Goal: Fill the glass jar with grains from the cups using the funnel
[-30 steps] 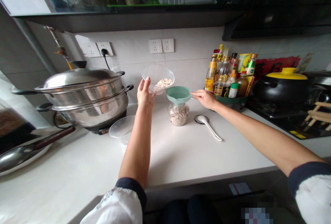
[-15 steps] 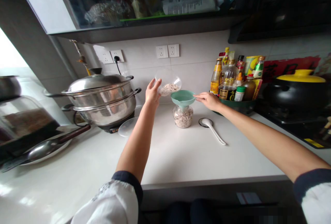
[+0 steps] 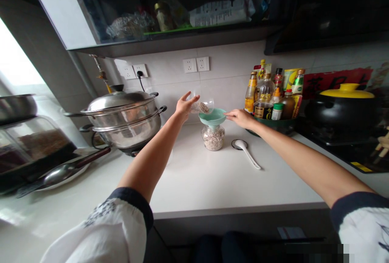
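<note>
My left hand grips a clear plastic bowl, tilted to the right over the funnel, with speckled grain gathered at its lower side. The mint-green funnel sits in the mouth of a clear glass jar holding the same kind of grain. My right hand pinches the funnel's right edge between thumb and fingers. Just right of the jar, a white spoon rests with its bowl on a dark-rimmed round lid.
On the left stand a steel steamer pot and a ladle on a plate. Sauce bottles crowd a dark green tray at the back right. Beyond sits a black pot on the stove. A cabinet overhangs the counter.
My left hand has tipped the bowl further over the funnel, and the grain has slid toward its lower right side. My right hand stays at the funnel's edge. The view has shifted slightly.
</note>
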`<state>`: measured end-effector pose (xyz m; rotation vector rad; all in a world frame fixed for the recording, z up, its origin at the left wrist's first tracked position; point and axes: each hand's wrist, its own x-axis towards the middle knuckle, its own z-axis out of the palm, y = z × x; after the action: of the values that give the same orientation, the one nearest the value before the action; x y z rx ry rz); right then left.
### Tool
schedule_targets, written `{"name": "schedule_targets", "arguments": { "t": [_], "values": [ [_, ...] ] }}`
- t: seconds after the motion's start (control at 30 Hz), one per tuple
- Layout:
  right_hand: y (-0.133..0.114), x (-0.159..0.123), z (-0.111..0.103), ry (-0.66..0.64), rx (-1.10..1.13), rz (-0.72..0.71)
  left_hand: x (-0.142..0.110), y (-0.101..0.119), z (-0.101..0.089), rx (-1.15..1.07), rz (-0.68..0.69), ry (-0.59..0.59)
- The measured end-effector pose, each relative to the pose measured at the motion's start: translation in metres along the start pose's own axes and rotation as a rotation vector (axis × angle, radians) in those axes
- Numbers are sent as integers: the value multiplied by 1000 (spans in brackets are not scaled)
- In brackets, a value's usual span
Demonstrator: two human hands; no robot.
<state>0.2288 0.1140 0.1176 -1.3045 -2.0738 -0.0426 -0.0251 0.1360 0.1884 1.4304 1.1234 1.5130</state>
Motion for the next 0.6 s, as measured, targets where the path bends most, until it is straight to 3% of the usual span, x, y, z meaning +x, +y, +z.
{"name": "schedule_targets", "arguments": {
  "t": [0.27, 0.6],
  "values": [
    [2, 1, 1, 14, 38, 1, -2, 3, 5, 90, 121, -64],
    [0, 2, -1, -5, 47, 13, 2, -1, 6, 205, 237, -49]
  ]
}}
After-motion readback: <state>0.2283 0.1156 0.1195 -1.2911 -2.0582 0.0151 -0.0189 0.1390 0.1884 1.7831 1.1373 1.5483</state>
